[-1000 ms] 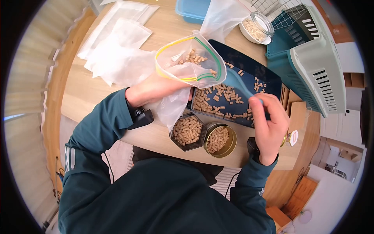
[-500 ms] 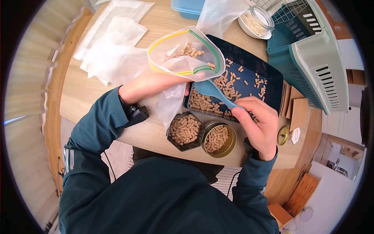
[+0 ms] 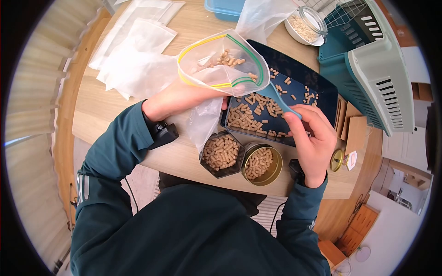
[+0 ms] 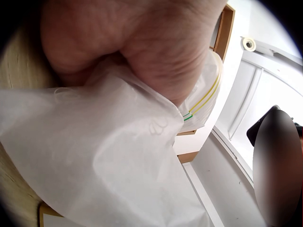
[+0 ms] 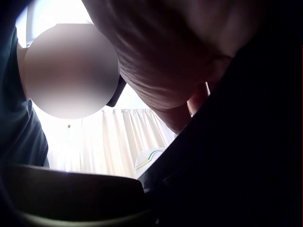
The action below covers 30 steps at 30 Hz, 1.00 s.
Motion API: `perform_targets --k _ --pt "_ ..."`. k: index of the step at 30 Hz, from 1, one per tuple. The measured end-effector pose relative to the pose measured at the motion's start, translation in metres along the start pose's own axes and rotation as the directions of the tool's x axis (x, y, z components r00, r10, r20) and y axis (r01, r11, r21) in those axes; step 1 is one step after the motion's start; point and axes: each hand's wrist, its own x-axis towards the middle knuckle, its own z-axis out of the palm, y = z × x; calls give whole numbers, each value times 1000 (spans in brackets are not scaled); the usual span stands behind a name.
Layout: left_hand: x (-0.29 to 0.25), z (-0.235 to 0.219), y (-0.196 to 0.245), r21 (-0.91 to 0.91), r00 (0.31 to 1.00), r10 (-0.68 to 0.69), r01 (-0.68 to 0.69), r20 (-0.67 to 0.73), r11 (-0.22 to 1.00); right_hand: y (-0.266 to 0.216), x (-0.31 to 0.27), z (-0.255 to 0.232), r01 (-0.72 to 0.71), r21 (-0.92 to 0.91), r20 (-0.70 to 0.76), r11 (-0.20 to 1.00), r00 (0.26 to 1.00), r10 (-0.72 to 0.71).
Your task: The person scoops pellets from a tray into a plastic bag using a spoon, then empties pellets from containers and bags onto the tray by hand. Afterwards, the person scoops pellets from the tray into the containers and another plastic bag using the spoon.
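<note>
My left hand (image 3: 177, 95) grips a clear zip bag (image 3: 209, 76) from below; its mouth, edged yellow and green, gapes and wood pellets (image 3: 228, 59) lie inside. In the left wrist view the bag's loose plastic (image 4: 118, 142) hangs from under the palm. Between thumb and fingers, my right hand (image 3: 315, 138) pinches the handle of a blue scoop (image 3: 281, 101). The scoop's head is at the bag's right rim, partly hidden by it, above a dark blue tray (image 3: 294, 62) with scattered pellets (image 3: 246, 119).
Nearer me stand a hexagonal container (image 3: 222, 172) and a round tin (image 3: 275, 177), both holding pellets. A gold lid (image 3: 336, 160) lies right. Flat plastic bags (image 3: 133, 60) spread left; a pet carrier (image 3: 377, 87), a jar (image 3: 304, 30) and a blue tub (image 3: 225, 9) stand behind.
The scoop has swung left and down toward the tray's near left corner, then back up and right to the bag's rim. My left hand and the bag have stayed nearly in place.
</note>
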Motion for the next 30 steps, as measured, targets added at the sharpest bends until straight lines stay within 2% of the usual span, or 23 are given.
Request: perform_targets --k 3,5,6,8,12,14,15,17,18,20,21,23,25,27,28,30 --pt "-1 1 1 8 1000 -1 1 -16 1000 -2 1 3 47 -73 -70 996 996 -52" --pt "0 0 -1 -12 1000 8 -8 -9 1000 -7 3 0 145 -155 17 977 989 -144" --pt "0 0 -2 -12 1000 6 -6 -9 1000 -5 4 -3 144 -154 17 978 990 -143" --pt "0 0 -3 -7 1000 19 -19 -3 1000 -1 5 -9 288 -118 187 950 946 -264" --pt "-1 0 0 -12 999 34 -34 6 999 -2 3 -12 242 -17 216 970 948 -233" --pt "-1 -1 0 27 999 32 -32 9 999 -2 2 -14 130 60 249 990 958 -141" --pt "-1 -1 1 27 999 32 -32 9 999 -1 1 -15 129 60 249 990 958 -140" --pt "-2 0 3 58 999 39 -38 -7 998 2 -1 -15 6 111 237 994 971 -32" --pt "-2 0 3 59 999 38 -38 -7 998 2 -2 -15 5 111 236 994 971 -32" --pt "-2 1 3 45 999 37 -37 -10 998 2 -4 -15 -243 294 188 924 963 193" --pt "-2 1 3 47 999 37 -37 -9 998 2 -4 -16 -242 295 187 924 963 193" --pt "-1 0 1 9 999 44 -44 1 999 2 -2 -19 -302 348 113 887 953 280" --pt "-2 -1 1 15 1000 25 -25 0 1000 5 -2 -21 -291 357 72 888 956 284" --pt "-3 0 4 18 1000 7 -7 -7 1000 4 -2 -21 -206 442 -99 873 956 276" --pt "-5 3 8 13 1000 26 -26 -10 1000 4 -1 -20 -206 442 -96 873 957 274" --pt "-5 5 10 6 999 46 -46 -17 999 5 1 -17 -71 488 -229 870 952 205"
